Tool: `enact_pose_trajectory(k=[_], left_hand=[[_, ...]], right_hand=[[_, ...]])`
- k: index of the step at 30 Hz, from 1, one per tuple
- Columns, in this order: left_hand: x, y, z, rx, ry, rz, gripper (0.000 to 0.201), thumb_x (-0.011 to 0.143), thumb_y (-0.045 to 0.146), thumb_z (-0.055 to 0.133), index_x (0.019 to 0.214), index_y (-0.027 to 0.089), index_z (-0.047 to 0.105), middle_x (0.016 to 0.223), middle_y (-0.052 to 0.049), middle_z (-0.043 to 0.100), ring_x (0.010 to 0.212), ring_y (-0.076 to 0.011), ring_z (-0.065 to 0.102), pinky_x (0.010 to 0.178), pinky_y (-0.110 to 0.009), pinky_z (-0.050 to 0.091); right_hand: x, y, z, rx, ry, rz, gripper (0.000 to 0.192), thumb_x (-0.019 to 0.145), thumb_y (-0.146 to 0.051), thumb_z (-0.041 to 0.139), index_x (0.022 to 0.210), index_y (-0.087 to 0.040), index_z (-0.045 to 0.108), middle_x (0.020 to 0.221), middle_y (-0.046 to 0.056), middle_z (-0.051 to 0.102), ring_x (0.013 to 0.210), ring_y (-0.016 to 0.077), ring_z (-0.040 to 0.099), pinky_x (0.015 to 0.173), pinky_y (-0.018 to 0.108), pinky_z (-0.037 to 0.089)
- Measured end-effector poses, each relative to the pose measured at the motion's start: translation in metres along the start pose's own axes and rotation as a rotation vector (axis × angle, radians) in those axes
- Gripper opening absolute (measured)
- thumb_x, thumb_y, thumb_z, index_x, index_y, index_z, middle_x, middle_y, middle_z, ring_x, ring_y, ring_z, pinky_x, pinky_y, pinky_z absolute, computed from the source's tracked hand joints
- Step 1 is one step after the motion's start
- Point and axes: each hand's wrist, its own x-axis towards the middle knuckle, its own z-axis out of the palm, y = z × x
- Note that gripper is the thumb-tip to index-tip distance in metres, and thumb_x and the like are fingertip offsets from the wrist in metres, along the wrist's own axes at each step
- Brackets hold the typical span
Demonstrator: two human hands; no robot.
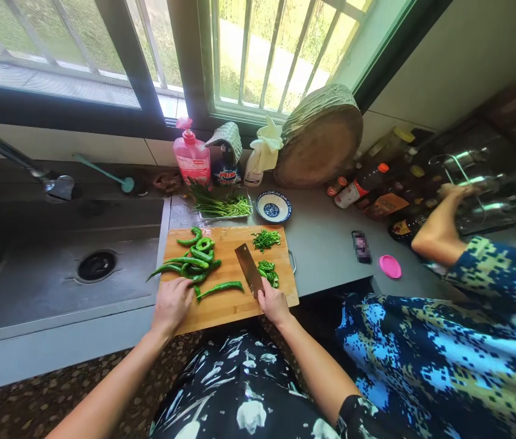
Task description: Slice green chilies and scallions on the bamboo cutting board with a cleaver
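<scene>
While below window [276, 55], right hand [275, 303] tight around cleaver [248, 267] over board [227, 251], left hand [173, 303] half-curled, hold unclear.

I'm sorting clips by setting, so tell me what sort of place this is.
A kitchen, probably a home one: there is a sink with a drain, a cutting board bearing green peppers and a knife, and a cluster of bottles farther right.
</scene>
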Motion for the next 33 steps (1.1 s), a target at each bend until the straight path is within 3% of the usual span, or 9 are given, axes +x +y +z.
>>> enact_pose_trajectory(k=[3,8,16,20,27,30,33], left_hand=[[0.018,0.038,0.017,-0.150,-0.121,0.226,0.019,0.081,0.024,0.050,0.097,0.017,0.059,0.100,-0.010,0.061,0.094,-0.0222,0.052,0.081,-0.034,0.045],[0.042,0.070,0.038,-0.115,-0.392,0.254,0.019,0.078,0.013,0.048,0.091,0.017,0.061,0.084,-0.007,0.061,0.082,-0.0199,0.053,0.072,-0.032,0.045],[0.054,0.090,0.044,-0.105,-0.461,0.269,0.025,0.081,0.019,0.050,0.104,0.015,0.058,0.097,-0.009,0.060,0.091,-0.0216,0.052,0.078,-0.032,0.043],[0.040,0.073,0.026,-0.043,-0.386,0.197,0.043,0.078,0.029,0.057,0.119,0.016,0.050,0.111,-0.012,0.057,0.100,-0.0254,0.049,0.080,-0.036,0.041],[0.014,0.019,-0.017,0.137,-0.467,0.197,0.033,0.081,0.011,0.044,0.109,0.020,0.058,0.112,-0.008,0.059,0.105,-0.0258,0.046,0.079,-0.039,0.038],[0.009,0.001,-0.021,0.128,-0.422,0.211,0.029,0.080,0.014,0.046,0.105,0.022,0.060,0.109,-0.008,0.060,0.102,-0.0263,0.047,0.078,-0.039,0.039],[0.005,0.000,-0.014,0.070,-0.329,0.224,0.029,0.081,0.016,0.045,0.105,0.022,0.060,0.107,-0.008,0.061,0.099,-0.0259,0.048,0.078,-0.039,0.041]], right_hand=[[-0.004,-0.007,0.000,-0.020,-0.035,0.004,0.045,0.087,-0.024,0.039,0.131,-0.015,0.040,0.083,0.008,0.069,0.071,0.0186,0.065,0.064,0.024,0.048],[-0.011,-0.002,0.003,-0.092,-0.077,0.006,0.046,0.086,-0.024,0.040,0.130,-0.013,0.041,0.083,0.009,0.069,0.071,0.0187,0.065,0.063,0.025,0.048],[-0.005,0.022,-0.006,-0.082,-0.075,0.012,0.046,0.087,-0.028,0.041,0.132,-0.017,0.040,0.089,0.009,0.069,0.075,0.0191,0.065,0.066,0.025,0.047],[-0.006,0.021,-0.008,-0.054,-0.057,0.017,0.046,0.087,-0.027,0.041,0.132,-0.017,0.039,0.090,0.009,0.069,0.076,0.0192,0.065,0.066,0.026,0.047],[-0.006,0.025,-0.001,-0.058,-0.081,0.037,0.047,0.087,-0.028,0.040,0.133,-0.017,0.037,0.084,0.008,0.069,0.073,0.0191,0.065,0.064,0.025,0.046],[-0.005,0.027,0.000,-0.062,-0.087,0.037,0.048,0.087,-0.029,0.041,0.133,-0.017,0.037,0.086,0.008,0.069,0.074,0.0188,0.065,0.064,0.024,0.046],[-0.005,0.027,0.000,-0.059,-0.086,0.034,0.046,0.087,-0.029,0.041,0.132,-0.017,0.038,0.089,0.008,0.069,0.075,0.0191,0.065,0.065,0.025,0.046]])
